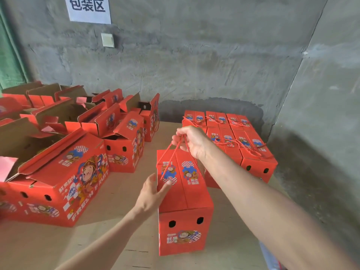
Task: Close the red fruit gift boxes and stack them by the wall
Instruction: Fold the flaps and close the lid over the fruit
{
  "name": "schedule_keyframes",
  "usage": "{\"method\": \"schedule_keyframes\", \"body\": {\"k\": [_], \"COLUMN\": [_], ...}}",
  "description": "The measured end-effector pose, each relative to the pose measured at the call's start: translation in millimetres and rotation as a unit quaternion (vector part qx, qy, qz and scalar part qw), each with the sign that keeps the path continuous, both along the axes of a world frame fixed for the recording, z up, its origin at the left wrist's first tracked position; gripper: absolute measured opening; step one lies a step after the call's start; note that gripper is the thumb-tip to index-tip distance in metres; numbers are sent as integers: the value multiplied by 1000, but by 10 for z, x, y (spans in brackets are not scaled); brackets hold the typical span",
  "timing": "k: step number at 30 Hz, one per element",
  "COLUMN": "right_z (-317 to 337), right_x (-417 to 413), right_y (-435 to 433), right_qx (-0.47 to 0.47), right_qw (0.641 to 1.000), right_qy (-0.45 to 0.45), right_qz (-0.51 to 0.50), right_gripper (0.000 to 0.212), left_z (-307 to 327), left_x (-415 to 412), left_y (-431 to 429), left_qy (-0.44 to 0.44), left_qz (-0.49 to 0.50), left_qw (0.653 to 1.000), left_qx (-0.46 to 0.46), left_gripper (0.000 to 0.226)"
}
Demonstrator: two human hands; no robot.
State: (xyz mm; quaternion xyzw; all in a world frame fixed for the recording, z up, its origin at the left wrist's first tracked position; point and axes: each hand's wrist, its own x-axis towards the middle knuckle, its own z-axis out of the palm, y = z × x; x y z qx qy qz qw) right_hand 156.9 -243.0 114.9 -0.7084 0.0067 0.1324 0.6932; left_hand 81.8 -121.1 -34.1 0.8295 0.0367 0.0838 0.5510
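- Red fruit gift box (183,201), its lid flaps closed, stands upright in the middle of the view, just in front of you. Two round holes and a cartoon label show on its near end.
- Your right hand (190,141) reaches out over the box and is clenched round its red rope handle (168,154). The rope runs taut from your fist down to the lid.
- Your left hand (153,193) is spread with the fingers straight (nothing gripped), and the fingertips touch the box's upper left edge.
- Whether the box rests on the cardboard surface (116,240) or hangs just above it cannot be told from this angle.
- Closed boxes (233,137) of the same kind sit side by side in rows beyond your right hand. They are near the concrete wall (194,55) in the right corner, with their rope handles lying loose on top.
- Open boxes (81,121), flaps up and brown insides showing, crowd the left side.
- The nearest open box (58,182) reads "FRESH FRUIT" along its side.
- High on the wall to the left hangs a white paper sign (88,8) with three Chinese characters. Just below it is a pale switch plate (107,39).
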Motion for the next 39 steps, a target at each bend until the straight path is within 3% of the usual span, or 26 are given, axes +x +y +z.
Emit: {"method": "schedule_keyframes", "body": {"k": [4, 6, 9, 11, 13, 16, 21, 24, 27, 30, 31, 33, 36, 39], "right_z": [348, 445, 577, 649, 631, 402, -36, -350, -530, -679, -784, -1049, -1477, -1802], "right_x": [14, 2, -3, 30, 78, 160, 259, 197, 102, -44, -107, -241, -460, -653], "right_y": [65, 95, 148, 155, 152, 119, 45, 36, -91, -217, -254, -328, -445, -550], "right_qx": [-6, 7, 19, 20, 7, -26, -64, -158, -317, -609, -642, -624, -554, -566], "right_qw": [995, 992, 983, 975, 973, 975, 980, 970, 921, 749, 722, 727, 758, 735], "right_qy": [-96, -118, -170, -199, -203, -187, -149, -165, -226, -251, -238, -212, -222, -311], "right_qz": [-34, -51, -66, -93, -113, -114, -118, -80, -11, 69, 97, 190, 263, 208], "right_gripper": [16, 15, 18, 21, 22, 22, 23, 23, 34, 29, 40, 72, 60, 61], "left_z": [259, 386, 552, 643, 677, 537, 56, -194, -325, -373, -383, -409, -508, -657], "left_x": [159, 222, 284, 350, 416, 468, 374, 316, 282, 285, 276, 233, 51, -287], "left_y": [91, 122, 169, 198, 191, 140, -37, -84, -144, -204, -222, -235, -198, -189], "left_qy": [70, 67, 41, 16, -2, 31, 120, 182, 196, 169, 158, 141, 87, -81], "left_qz": [-49, -57, -57, -73, -54, 2, -16, -18, -1, 28, 35, 36, 34, 63], "left_qw": [983, 986, 987, 990, 998, 991, 988, 979, 980, 984, 985, 986, 992, 991], "left_qx": [-161, -145, -143, -116, -29, 130, 92, 94, 43, 58, 65, 85, 83, 84], "left_gripper": [77, 93, 96, 84, 64, 72, 105, 105, 90, 86, 86, 86, 77, 48]}}
